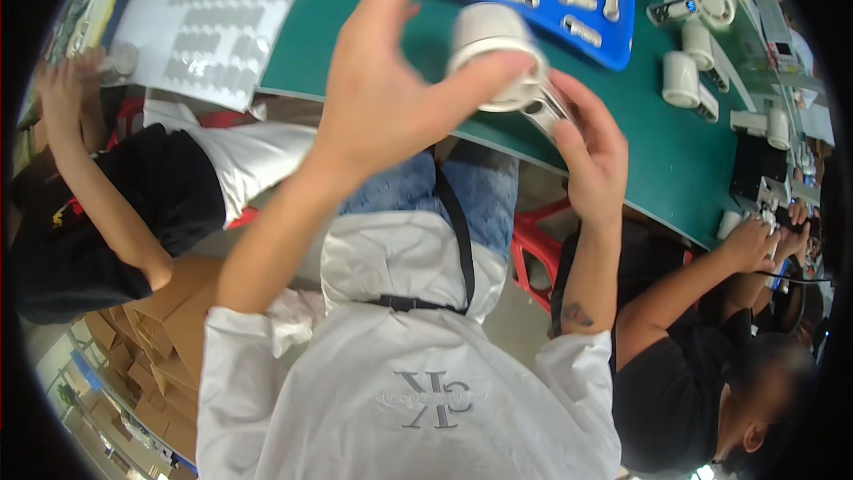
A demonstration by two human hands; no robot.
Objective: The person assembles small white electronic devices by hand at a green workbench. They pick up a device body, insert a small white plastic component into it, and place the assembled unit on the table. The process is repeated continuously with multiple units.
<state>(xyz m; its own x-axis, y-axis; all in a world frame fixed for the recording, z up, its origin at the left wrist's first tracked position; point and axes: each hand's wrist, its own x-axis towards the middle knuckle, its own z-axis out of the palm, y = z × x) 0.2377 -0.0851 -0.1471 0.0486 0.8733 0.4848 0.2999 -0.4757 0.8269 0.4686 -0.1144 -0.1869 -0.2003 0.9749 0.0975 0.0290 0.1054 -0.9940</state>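
A white handheld fan [495, 36] with a cup-shaped head is up in front of me, just off the near edge of the green table. My right hand [595, 156] grips its short greyish handle [549, 114] between thumb and fingers. My left hand [382, 93] is at the fan's left side, fingers spread and curved above the head, blurred by motion. Its thumb lies across the head's near rim; whether it presses there I cannot tell. The fan's far side is hidden.
Beyond the fan, a blue tray [613, 52] holds many small white parts. A sheet with grey rounded shapes [209, 31] lies left. More fans [681, 80] stand right. People work both sides, one's hands [755, 240] at right. A red stool [538, 258] and cardboard boxes [169, 324] are below.
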